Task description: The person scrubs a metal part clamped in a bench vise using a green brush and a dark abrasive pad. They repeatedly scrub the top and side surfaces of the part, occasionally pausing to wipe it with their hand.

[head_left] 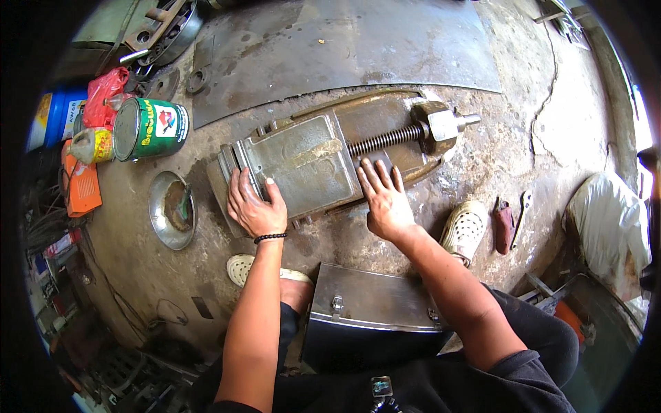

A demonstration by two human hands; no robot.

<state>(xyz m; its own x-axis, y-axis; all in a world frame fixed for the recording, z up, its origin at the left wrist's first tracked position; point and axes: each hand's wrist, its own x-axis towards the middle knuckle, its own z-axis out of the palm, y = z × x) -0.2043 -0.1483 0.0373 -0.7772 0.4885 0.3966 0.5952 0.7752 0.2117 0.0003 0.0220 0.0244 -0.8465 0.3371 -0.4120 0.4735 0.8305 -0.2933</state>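
A large, worn metal machine vise (297, 162) lies on the floor before me, with its threaded screw (387, 140) running right to a block and a square-ended shaft (469, 120). My left hand (256, 206) lies on the near edge of the vise by the jaws (242, 165), fingers stretched out and a dark bead bracelet on the wrist. My right hand (387, 201) rests with spread fingers at the right end of the sliding jaw, just below the screw. Its fingertips touch a small dark flat piece (377, 162). Neither hand grips anything.
A metal bowl with a green-handled brush (173, 210), a green can (151, 129) and an orange machine (80, 180) stand left. Flat metal sheet (344, 48) lies beyond the vise. A metal box (372, 303) is between my legs. Right lie a wrench (521, 219) and a reddish tool (503, 226).
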